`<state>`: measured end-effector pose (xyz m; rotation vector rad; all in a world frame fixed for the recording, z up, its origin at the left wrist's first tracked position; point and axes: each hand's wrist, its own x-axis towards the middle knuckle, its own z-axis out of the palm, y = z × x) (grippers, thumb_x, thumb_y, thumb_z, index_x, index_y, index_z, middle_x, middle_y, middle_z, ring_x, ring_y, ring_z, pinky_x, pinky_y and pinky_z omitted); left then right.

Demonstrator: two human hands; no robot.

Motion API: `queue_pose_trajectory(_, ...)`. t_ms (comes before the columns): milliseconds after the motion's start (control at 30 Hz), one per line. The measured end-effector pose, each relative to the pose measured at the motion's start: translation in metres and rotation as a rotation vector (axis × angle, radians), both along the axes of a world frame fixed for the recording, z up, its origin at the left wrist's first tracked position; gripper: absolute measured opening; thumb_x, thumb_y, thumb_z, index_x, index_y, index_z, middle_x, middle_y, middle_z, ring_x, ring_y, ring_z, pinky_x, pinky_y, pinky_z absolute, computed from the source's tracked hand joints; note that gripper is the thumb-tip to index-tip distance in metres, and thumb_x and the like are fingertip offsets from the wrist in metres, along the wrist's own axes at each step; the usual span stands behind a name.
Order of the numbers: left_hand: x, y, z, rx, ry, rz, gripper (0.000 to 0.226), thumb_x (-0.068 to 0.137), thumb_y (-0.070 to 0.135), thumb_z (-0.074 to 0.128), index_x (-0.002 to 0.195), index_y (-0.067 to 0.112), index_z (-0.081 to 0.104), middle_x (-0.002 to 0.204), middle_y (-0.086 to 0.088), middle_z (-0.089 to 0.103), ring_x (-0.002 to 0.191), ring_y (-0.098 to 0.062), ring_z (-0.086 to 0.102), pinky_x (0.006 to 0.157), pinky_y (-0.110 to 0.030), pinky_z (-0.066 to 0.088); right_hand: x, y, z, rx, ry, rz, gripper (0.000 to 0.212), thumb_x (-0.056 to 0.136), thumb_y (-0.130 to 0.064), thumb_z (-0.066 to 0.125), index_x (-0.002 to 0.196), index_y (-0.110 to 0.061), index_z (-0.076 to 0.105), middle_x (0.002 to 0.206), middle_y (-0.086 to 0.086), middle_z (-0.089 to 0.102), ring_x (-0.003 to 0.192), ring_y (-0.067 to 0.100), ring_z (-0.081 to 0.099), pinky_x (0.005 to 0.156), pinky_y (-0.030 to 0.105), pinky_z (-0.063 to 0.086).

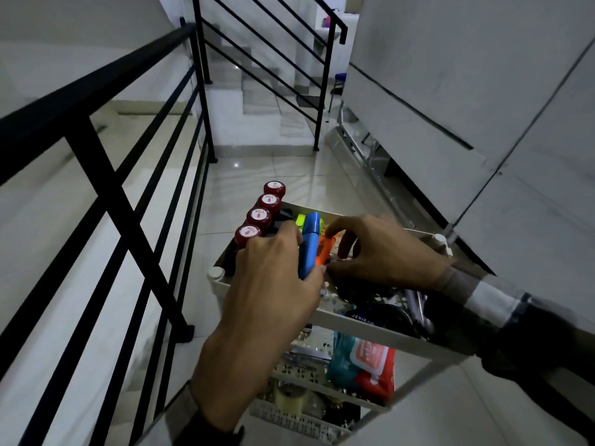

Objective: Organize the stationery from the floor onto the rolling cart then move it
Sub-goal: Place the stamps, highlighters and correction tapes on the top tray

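Note:
A white rolling cart [363, 326] stands below me on the tiled floor. Its top tray holds several red-capped bottles [259, 217] marked TOP along the left side, plus a blue highlighter [309, 243], an orange one [325, 249] and a yellow-green one [301, 219]. My left hand [273, 284] has its fingers curled round the blue highlighter. My right hand [380, 249] pinches the orange highlighter from the right. Dark items [383, 312] lie in the near part of the tray, partly hidden by my arms.
A black metal railing [106, 175] runs close along the cart's left side, with a stairwell behind it. A folded metal ladder [370, 152] lies by the white wall on the right. The lower shelf holds a wet-wipes pack [363, 362] and a tape roll [289, 397].

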<state>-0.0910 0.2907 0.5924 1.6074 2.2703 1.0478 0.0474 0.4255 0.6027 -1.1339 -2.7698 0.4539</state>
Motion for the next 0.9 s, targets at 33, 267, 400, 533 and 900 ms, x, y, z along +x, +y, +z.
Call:
queue_pose_trajectory(33,-0.001,0.0,0.0,0.003,-0.002,0.003,0.04,0.089,0.042,0.079,0.119,0.023,0.06,0.092,0.004,0.067,0.087,-0.014,0.068,0.064,-0.018,0.047,0.002,-0.003,-0.001,0.03,-0.018,0.011,0.06,0.079,-0.057,0.079,0.13,-0.031,0.063,0.099,-0.008,0.077,0.084,0.006,0.069,0.078,0.029,0.06)
queue_pose_trajectory(267,-0.001,-0.002,0.002,0.046,-0.049,0.017,0.042,0.089,0.038,0.08,0.124,0.023,0.061,0.087,0.009,0.066,0.07,-0.006,0.063,0.057,-0.011,0.041,-0.004,-0.006,0.001,0.14,-0.098,0.128,0.056,0.09,-0.049,0.07,0.142,-0.036,0.053,0.117,-0.002,0.058,0.106,0.015,0.056,0.084,0.028,0.046)
queue_pose_trajectory(400,-0.003,-0.01,0.003,0.064,-0.077,0.002,0.039,0.089,0.037,0.081,0.121,0.025,0.063,0.075,0.013,0.06,0.059,0.001,0.058,0.048,-0.012,0.043,-0.01,0.001,0.005,0.156,-0.109,0.164,0.038,0.09,-0.042,0.072,0.125,-0.032,0.066,0.119,-0.001,0.049,0.102,0.018,0.059,0.086,0.038,0.056)
queue_pose_trajectory(533,-0.006,-0.018,0.003,0.09,-0.086,0.013,0.035,0.087,0.036,0.083,0.115,0.025,0.065,0.069,0.015,0.057,0.052,0.001,0.054,0.058,-0.002,0.045,-0.012,0.006,0.003,0.19,-0.131,0.302,0.024,0.093,-0.034,0.068,0.117,-0.028,0.07,0.119,-0.006,0.061,0.102,0.015,0.063,0.089,0.04,0.058)
queue_pose_trajectory(900,-0.004,-0.017,-0.002,0.057,-0.081,0.011,0.03,0.093,0.031,0.075,0.121,0.024,0.069,0.07,0.011,0.064,0.048,-0.002,0.055,0.048,-0.009,0.044,-0.014,0.022,-0.004,0.259,-0.076,0.311,0.03,0.078,-0.012,0.058,0.107,-0.018,0.063,0.097,0.0,0.065,0.092,0.022,0.057,0.084,0.047,0.053)
